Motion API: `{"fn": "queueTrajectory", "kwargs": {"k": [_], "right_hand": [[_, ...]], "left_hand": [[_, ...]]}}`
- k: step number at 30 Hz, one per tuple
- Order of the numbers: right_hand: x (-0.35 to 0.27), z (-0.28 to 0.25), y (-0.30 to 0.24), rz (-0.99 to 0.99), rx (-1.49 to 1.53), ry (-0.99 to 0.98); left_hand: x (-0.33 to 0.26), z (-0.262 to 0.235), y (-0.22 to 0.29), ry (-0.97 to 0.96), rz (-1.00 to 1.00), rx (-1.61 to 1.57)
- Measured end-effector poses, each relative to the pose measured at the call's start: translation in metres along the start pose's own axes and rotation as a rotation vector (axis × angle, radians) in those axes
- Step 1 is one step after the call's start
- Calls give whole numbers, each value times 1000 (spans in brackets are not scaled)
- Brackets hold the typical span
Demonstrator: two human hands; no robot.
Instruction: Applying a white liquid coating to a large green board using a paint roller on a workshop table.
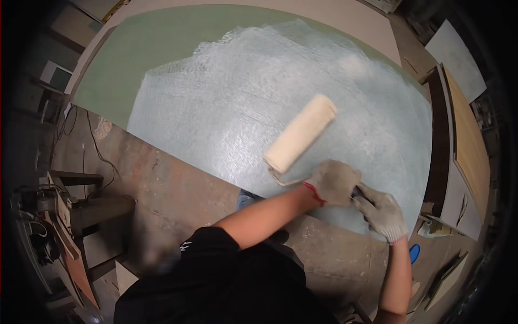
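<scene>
A paint roller (pixel 300 133) with a cream sleeve and a bent wire frame is over a large green board (pixel 110 70). A wet-looking whitish coat (pixel 237 102) covers most of that board, leaving bare green along the far left and far edge. My left hand (pixel 335 182), in a grey knit glove with a red cuff, closes round the roller near the wire frame. Just right of it, my right hand (pixel 382 213), gloved too, wraps the dark handle end (pixel 356 193). The fingers of the left hand are mostly hidden from above.
Beyond the green board lies a beige sheet (pixel 345 21). A wooden stand (pixel 102 213) is at the left, with a dark cable (pixel 100 151) on the stained floor. Several boards (pixel 469 140) lean at the right. A blue round object (pixel 414 253) sits beside my right forearm.
</scene>
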State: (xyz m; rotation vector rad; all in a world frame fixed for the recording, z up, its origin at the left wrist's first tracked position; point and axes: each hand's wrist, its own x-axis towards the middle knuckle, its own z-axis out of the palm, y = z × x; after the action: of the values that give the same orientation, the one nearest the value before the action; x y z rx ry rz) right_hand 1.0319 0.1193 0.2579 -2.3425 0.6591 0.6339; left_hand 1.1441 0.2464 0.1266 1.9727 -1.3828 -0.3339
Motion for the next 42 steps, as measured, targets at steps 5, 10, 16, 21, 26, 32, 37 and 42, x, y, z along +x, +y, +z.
{"fn": "queueTrajectory", "kwargs": {"k": [5, 10, 16, 21, 26, 32, 37, 42], "right_hand": [[169, 67, -127, -593, 0, 119], [243, 108, -301, -631, -36, -88], [215, 63, -234, -467, -90, -121], [95, 37, -22, -372, 0, 76], [-98, -1, 144, 37, 39, 242], [-246, 17, 251, 468, 235, 263], [-285, 49, 306, 324, 428, 468], [-177, -16, 207, 653, 446, 204]], "left_hand": [[-37, -169, -135, -153, -424, 194], [-111, -284, -260, 6, -527, 368], [-63, -228, -221, -14, -413, 441], [9, -78, -64, -149, -188, 223], [50, 121, 101, -208, 194, -10], [50, 209, 268, -676, 322, -57], [54, 223, 295, -623, 417, -192], [96, 176, 205, -614, 380, -178]]}}
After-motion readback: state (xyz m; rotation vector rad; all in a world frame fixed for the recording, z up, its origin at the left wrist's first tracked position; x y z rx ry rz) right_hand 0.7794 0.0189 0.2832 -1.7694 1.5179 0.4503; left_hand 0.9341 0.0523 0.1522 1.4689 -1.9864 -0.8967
